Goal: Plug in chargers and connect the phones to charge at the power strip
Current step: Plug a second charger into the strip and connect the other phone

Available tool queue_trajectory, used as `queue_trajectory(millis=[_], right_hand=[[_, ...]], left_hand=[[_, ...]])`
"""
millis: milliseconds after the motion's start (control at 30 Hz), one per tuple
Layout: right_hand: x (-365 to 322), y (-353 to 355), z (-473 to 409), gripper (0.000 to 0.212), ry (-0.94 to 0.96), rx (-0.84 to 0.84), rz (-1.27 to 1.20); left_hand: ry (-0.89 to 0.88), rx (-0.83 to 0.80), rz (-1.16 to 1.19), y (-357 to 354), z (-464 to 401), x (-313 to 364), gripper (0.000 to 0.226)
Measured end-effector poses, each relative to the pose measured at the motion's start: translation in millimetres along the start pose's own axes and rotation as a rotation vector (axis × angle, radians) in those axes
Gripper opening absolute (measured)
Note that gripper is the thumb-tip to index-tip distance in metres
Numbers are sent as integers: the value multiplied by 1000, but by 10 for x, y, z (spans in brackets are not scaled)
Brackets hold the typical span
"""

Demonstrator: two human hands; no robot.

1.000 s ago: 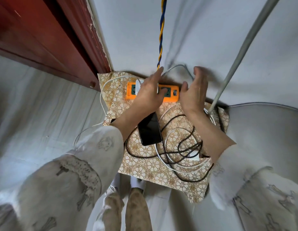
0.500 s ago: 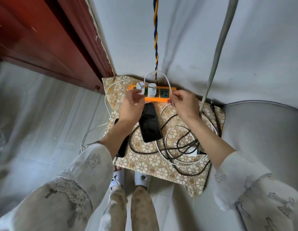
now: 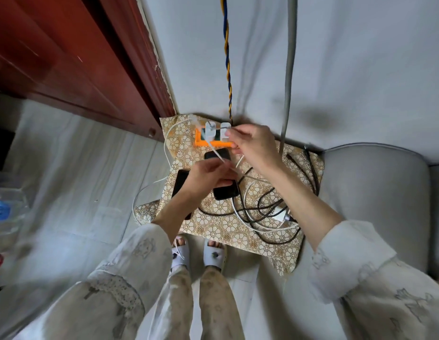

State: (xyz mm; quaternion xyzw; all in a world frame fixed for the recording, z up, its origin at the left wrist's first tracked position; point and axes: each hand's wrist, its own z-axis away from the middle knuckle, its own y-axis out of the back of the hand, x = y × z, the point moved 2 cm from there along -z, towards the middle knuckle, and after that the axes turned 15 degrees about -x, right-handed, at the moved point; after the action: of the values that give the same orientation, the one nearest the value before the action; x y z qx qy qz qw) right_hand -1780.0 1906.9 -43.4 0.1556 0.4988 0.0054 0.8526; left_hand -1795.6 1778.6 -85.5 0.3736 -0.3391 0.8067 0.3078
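Left hand (image 3: 208,174) pinches the white cable (image 3: 214,149) over the phone (image 3: 226,192), right hand (image 3: 253,146) pinches cable beside the plugged chargers (image 3: 217,132) (a careless tug might unseat one from the strip (image 3: 201,143)).

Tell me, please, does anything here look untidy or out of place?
Yes. Black and white cables lie in a tangled heap on the patterned cloth, right of the phone. The power strip sits straight.

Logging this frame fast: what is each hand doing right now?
Left hand: closed, pinching the white cable.
Right hand: closed on a cable at the white charger.
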Motion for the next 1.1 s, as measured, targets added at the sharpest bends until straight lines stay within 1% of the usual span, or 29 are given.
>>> queue_trajectory(millis=[33,67,133,167,233,333,367,433,500,567,667,767,833,933,1000,1100], right_hand=[[62,1,34,26,-19,-32,115],[142,-15,92,31,-50,-104,209],[339,-83,268,34,-118,-269,289],[442,-119,358,34,-138,-317,312],[607,-165,487,35,-129,-331,391],[669,-158,525,27,-89,-258,486],[648,-156,522,24,-74,-236,484],[554,-161,524,22,-9,-193,482],[440,-201,535,22,83,-162,530],[328,-243,559,21,149,-133,586],[222,-251,613,22,181,-91,584],[174,-260,691,23,197,-119,498],[160,-282,691,24,164,-142,412],[184,-301,614,26,57,-186,346],[215,-284,559,25,16,-196,390],[244,-227,498,18,-2,-164,564]], left_hand=[[-24,30,65,23,30,37,15],[-55,71,137,57,62,78,16],[-114,183,263,171,128,172,18],[-139,246,307,246,162,217,18],[-184,353,379,399,231,289,19],[-218,447,489,556,319,335,19],[-212,445,501,565,346,333,19],[-163,374,453,495,380,307,16],[-110,247,306,347,416,265,17],[-132,160,168,201,454,266,18],[-173,185,103,149,513,369,19],[-194,146,40,149,543,507,18],[-242,148,103,134,561,610,20],[-336,213,422,231,591,769,25],[-373,282,588,358,624,850,26],[-389,368,671,462,669,888,19]])
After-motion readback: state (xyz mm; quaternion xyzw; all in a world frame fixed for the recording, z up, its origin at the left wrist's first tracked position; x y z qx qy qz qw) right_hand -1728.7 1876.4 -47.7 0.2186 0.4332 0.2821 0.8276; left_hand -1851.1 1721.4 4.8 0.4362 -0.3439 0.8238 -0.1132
